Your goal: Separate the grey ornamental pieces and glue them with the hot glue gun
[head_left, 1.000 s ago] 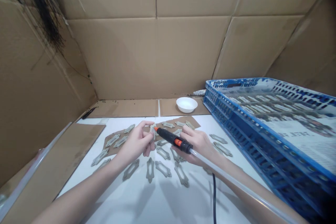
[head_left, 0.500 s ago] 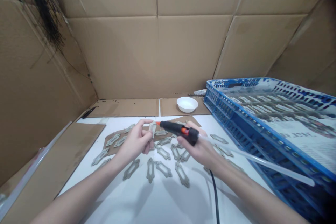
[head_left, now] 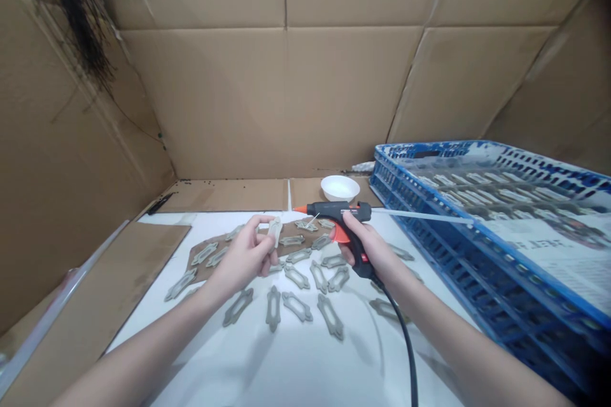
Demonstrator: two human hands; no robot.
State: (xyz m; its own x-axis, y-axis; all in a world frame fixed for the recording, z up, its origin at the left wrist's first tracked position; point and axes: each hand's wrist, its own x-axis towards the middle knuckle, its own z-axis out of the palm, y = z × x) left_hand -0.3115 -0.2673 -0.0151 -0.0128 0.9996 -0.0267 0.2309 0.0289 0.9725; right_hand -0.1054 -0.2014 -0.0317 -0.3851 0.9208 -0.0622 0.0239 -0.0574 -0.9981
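Observation:
My right hand (head_left: 365, 245) grips a black and orange hot glue gun (head_left: 337, 211) by its handle, its orange nozzle pointing left. A long translucent glue stick (head_left: 424, 215) sticks out of the gun's back end. Between the thumb and fingers of my left hand (head_left: 251, 248) is a small grey frame-shaped piece (head_left: 275, 229), held up just left of the nozzle and apart from it. Several more such pieces, like the frame piece (head_left: 296, 306) below, lie spread over the white table and on a brown cardboard sheet (head_left: 203, 275).
A blue plastic crate (head_left: 410, 216) stands at the right, with rows of similar pieces and newspaper (head_left: 529, 241) inside. A white bowl (head_left: 340, 188) sits at the back. Cardboard walls (head_left: 214, 102) enclose the table. The gun's black cord (head_left: 405, 337) runs toward me.
The glue gun has turned from pointing at the piece to lying sideways, and its nozzle has drawn away to the right and up. My left hand has barely moved.

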